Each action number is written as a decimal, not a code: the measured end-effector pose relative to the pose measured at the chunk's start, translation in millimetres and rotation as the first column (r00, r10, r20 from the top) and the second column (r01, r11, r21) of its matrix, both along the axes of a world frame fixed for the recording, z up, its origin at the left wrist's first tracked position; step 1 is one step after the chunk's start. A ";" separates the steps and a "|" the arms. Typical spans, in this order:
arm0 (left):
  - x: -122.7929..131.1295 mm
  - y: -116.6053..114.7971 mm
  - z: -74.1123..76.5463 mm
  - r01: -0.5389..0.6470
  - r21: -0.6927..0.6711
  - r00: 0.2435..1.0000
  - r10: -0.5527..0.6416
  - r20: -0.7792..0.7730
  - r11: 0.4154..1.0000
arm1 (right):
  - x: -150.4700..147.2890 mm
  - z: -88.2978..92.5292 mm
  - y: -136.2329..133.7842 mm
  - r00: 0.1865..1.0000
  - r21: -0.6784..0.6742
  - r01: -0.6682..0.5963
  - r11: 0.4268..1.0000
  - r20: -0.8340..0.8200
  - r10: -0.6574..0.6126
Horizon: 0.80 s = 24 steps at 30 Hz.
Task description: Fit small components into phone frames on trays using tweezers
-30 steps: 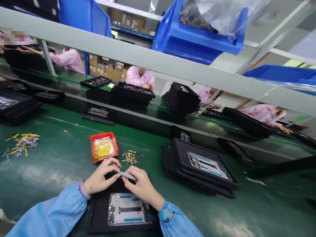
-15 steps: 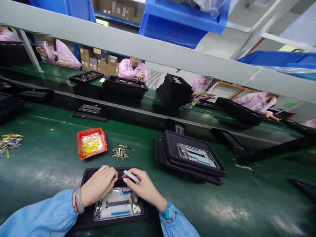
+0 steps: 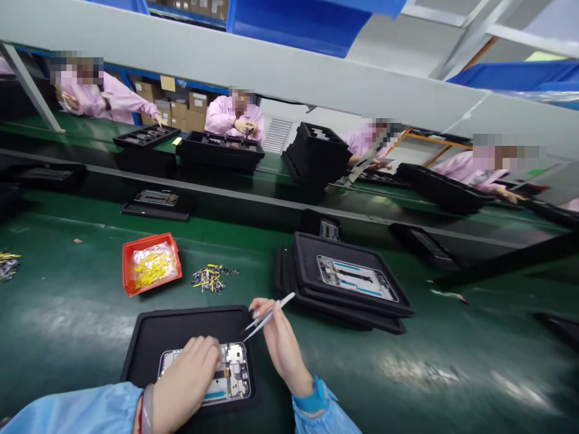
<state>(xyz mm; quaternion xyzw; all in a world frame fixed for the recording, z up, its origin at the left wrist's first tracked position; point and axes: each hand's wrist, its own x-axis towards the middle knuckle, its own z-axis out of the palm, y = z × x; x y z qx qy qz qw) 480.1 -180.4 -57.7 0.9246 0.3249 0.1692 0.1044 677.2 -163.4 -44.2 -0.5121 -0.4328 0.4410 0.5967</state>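
A device frame (image 3: 235, 374) with metal plates and a blue strip lies on a black tray (image 3: 181, 325) near the bottom of the view. My left hand (image 3: 187, 377) rests over the middle of the frame, its fingers curled together and pointing down; whatever is under the fingertips is hidden. To the right, my right hand (image 3: 278, 337) holds silver tweezers (image 3: 269, 316). Their tips are apart, pointing down-left beside the frame's upper right corner.
A red bin (image 3: 151, 262) of bagged yellow parts and a small pile of parts (image 3: 212, 278) stand beyond the tray. Stacked black trays (image 3: 307, 247) are to the right. Across the line, several people in pink work behind a rail (image 3: 271, 72).
My left hand has moved down onto the device frame. My right hand has moved right and turned, and the tweezers now show full length with tips apart. The view has shifted slightly.
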 end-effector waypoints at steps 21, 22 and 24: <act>8.8 15.0 -8.5 -0.057 0.235 0.998 0.053 0.022 0.970 | -5.7 -6.3 -17.2 0.911 -0.007 -0.261 0.965 0.329 0.249; 8.7 15.0 -8.4 -0.055 0.235 0.998 0.052 0.019 0.971 | -5.9 -6.5 -17.1 0.909 -0.007 -0.261 0.965 0.334 0.249; 8.7 15.1 -7.7 -0.055 0.223 0.998 0.055 0.006 0.973 | -6.2 -6.6 -17.1 0.908 -0.003 -0.263 0.965 0.337 0.249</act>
